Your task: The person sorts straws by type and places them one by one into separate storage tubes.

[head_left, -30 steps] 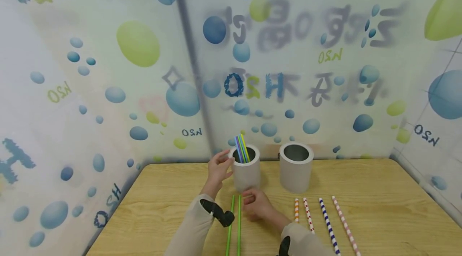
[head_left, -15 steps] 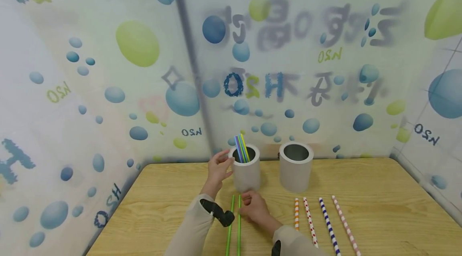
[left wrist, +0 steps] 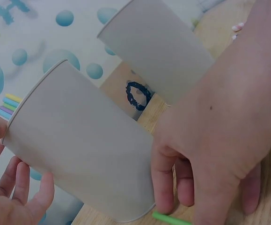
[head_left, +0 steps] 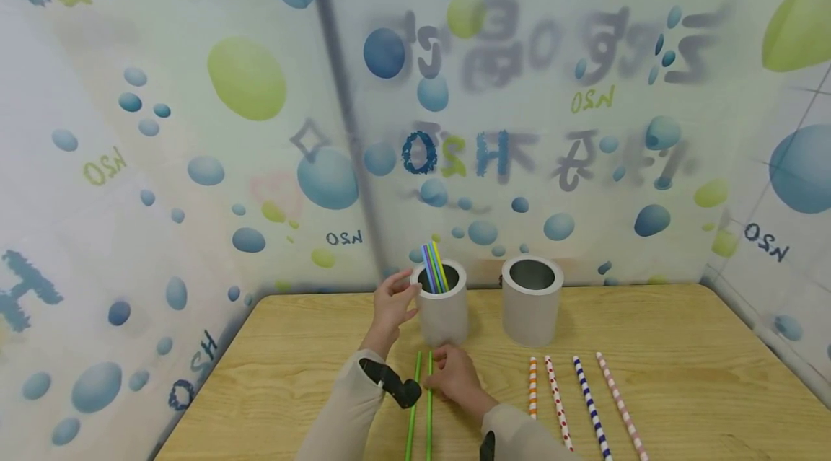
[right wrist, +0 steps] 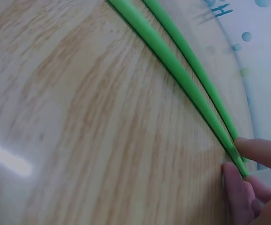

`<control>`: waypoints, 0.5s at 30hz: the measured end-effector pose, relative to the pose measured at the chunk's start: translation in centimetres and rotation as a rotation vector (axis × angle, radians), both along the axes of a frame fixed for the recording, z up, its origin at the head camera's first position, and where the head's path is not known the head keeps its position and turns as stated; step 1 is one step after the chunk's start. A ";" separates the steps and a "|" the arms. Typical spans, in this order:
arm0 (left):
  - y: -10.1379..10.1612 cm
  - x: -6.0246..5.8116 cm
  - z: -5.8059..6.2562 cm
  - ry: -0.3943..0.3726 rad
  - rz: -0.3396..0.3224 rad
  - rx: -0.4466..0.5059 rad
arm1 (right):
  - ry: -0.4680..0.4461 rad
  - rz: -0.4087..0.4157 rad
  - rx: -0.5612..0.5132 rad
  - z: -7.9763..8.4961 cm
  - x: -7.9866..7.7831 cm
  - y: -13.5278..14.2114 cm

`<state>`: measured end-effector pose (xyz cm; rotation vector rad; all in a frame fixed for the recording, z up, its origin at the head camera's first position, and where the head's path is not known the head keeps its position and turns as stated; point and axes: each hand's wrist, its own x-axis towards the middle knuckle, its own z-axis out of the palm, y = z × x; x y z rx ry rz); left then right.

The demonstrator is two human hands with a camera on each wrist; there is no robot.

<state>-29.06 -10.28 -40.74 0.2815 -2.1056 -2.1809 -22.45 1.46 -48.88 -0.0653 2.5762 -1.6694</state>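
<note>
At the back of the table, a white cup (head_left: 444,317) holds several coloured straws (head_left: 433,266). My left hand (head_left: 392,306) holds this cup by its left rim, fingertips at the edge and the other fingers spread beside the wall (left wrist: 79,145). In front of the cup lie two plain green straws, one on the left (head_left: 411,425) and one on the right (head_left: 429,421). My right hand (head_left: 457,378) has its thumb and fingers on either side of the right green straw, pinching it near its far end; the right wrist view shows this straw (right wrist: 191,91) still along the wood.
A second white cup (head_left: 532,313) stands to the right, nothing showing inside it. Patterned straws lie at the right: orange-striped (head_left: 533,389), red-dotted (head_left: 558,403), blue-striped (head_left: 591,407) and pink-striped (head_left: 621,403). A printed curtain (head_left: 519,122) rises behind the table (head_left: 286,374).
My right hand has moved slightly left, from beside the right green straw onto it, and its fingers have closed in around it. The left hand and both cups have stayed put.
</note>
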 end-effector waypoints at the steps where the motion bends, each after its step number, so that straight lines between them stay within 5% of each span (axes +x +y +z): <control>1: 0.0 0.0 0.0 0.000 -0.001 0.001 | -0.001 0.000 0.002 0.0 0.0 0.0; 15: 0.0 0.0 -0.1 0.006 0.002 -0.005 | 0.008 0.033 -0.023 0.8 0.3 0.0</control>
